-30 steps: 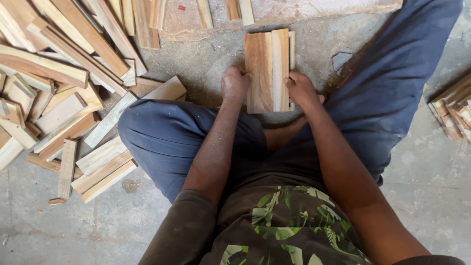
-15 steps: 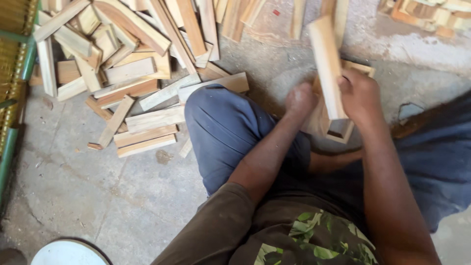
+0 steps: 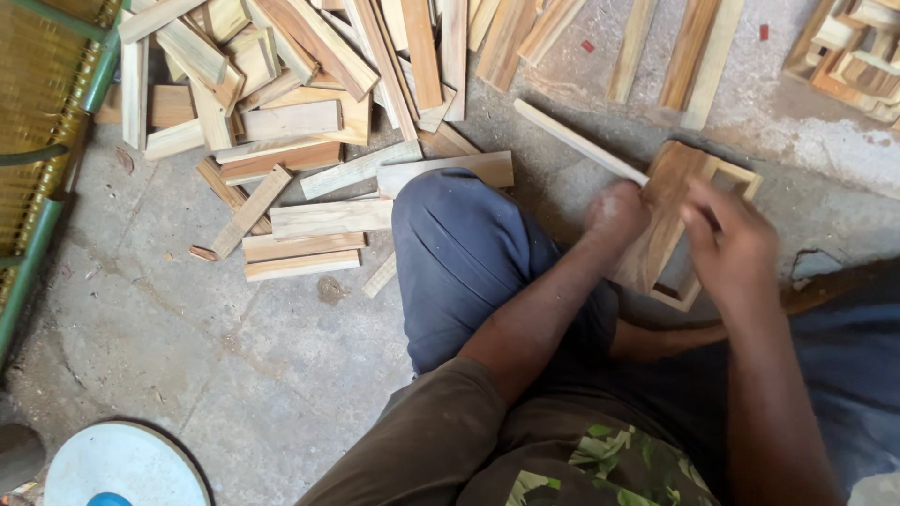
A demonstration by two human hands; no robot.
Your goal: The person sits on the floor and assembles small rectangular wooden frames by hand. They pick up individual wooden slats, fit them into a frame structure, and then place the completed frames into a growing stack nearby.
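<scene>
My left hand (image 3: 616,214) gripped a thin wooden strip (image 3: 579,141), angled clear; my right hand (image 3: 733,245) closed on the wooden box frame (image 3: 677,217), steadying it upright.

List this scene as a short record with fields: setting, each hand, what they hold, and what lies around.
setting: person seated on a concrete floor, seen from above
left hand: grips a thin wooden strip
right hand: rests on a wooden box frame
frame: tilted, open inside, between the hands
left of the knee: pile of wood offcuts
far left: green woven seat
bottom left: round white lid
</scene>
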